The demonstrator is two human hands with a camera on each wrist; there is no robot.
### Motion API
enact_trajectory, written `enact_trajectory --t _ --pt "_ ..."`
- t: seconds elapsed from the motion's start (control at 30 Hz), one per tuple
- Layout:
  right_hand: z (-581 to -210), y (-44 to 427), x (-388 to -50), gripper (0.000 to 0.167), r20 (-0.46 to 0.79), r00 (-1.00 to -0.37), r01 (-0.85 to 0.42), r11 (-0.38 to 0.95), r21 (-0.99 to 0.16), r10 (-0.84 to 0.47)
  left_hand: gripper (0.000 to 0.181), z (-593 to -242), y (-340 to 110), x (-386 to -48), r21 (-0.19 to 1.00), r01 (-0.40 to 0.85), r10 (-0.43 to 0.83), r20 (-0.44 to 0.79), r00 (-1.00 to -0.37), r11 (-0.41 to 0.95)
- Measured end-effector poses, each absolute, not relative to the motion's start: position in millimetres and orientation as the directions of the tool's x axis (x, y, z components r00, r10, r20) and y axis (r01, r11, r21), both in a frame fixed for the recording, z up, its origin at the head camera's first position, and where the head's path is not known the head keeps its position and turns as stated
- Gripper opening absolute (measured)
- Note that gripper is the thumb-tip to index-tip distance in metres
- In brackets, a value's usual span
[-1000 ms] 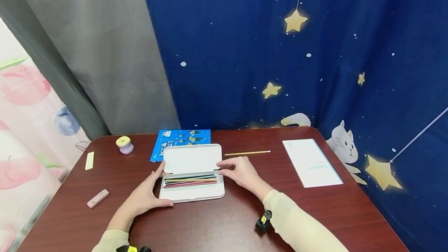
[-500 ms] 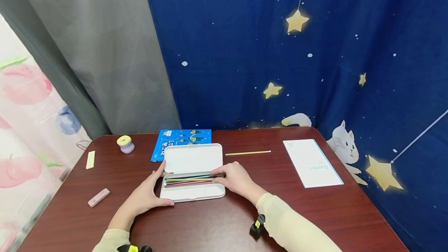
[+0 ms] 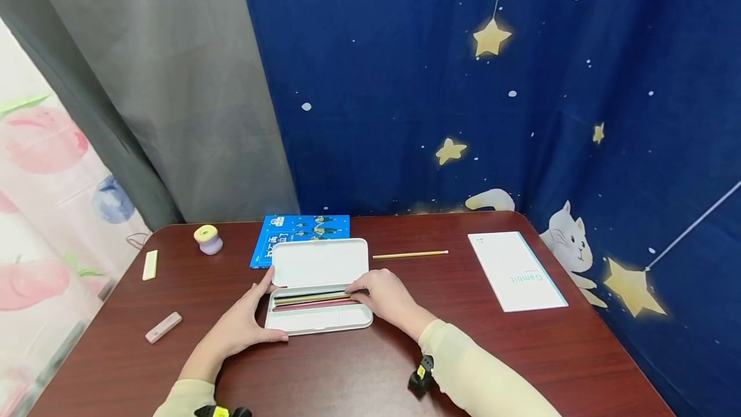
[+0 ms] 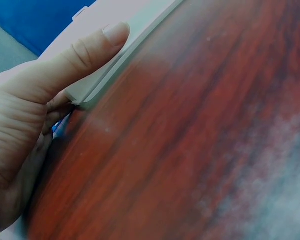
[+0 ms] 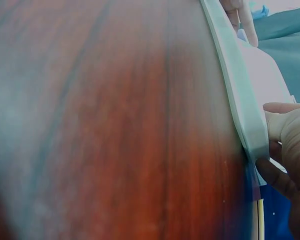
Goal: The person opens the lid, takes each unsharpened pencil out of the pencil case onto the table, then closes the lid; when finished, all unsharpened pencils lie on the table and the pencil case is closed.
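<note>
A white pencil case (image 3: pixel 309 321) lies with its lid (image 3: pixel 320 261) folded back on the table. Several pencils (image 3: pixel 309 301), dark, yellowish and red, lie side by side in its rear part. My left hand (image 3: pixel 243 324) grips the case's left end, thumb on the front edge (image 4: pixel 102 45) and fingers around the side and back. At the other end, my right hand (image 3: pixel 389 295) reaches in over the rim and pinches the right ends of pencils; its fingers hide those ends. The right wrist view shows this hand (image 5: pixel 295 142) at the case's corner, with the pencils out of sight.
Behind the lid lies a blue book (image 3: pixel 307 227), partly covered. A yellow pencil (image 3: pixel 411 254) is on the table to its right. Farther right is a white booklet (image 3: pixel 515 272). On the left are a yellow-and-lilac jar (image 3: pixel 208 240), a pale yellow strip (image 3: pixel 150 265) and a pink bar (image 3: pixel 163 327).
My right hand has moved left and slightly forward from the case's right edge onto the pencil ends inside, its fingers closing there. The left hand has kept its grip.
</note>
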State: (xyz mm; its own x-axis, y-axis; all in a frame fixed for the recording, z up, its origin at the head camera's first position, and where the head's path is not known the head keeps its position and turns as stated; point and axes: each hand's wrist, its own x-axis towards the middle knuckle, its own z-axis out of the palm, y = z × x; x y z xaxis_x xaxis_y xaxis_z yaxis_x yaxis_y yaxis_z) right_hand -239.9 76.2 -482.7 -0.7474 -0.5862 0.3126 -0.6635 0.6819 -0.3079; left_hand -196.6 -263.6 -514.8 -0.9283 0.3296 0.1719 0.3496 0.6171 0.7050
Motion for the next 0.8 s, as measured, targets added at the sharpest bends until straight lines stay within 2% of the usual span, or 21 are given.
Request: enact_trajectory --t 0.33,0.53,0.8 --pt "-483.2 75.5 -239.2 0.017 0.336 -0.704 -0.707 0.663 -0.247 -0.625 0.135 -514.8 -263.4 -196.2 0.709 0.349 0.331 0.171 -0.928 0.612" --pt "-480.7 81.8 -236.3 0.017 0.385 -0.711 -0.699 0.654 -0.29 -0.589 0.135 -514.8 -264.2 -196.2 0.695 0.35 0.327 0.173 -0.929 0.628" --pt "-470.0 108.4 -242.2 0.015 0.486 -0.732 -0.673 0.615 -0.411 -0.477 0.135 -513.9 -263.8 -195.5 0.696 0.339 0.325 0.159 -0.932 0.633"
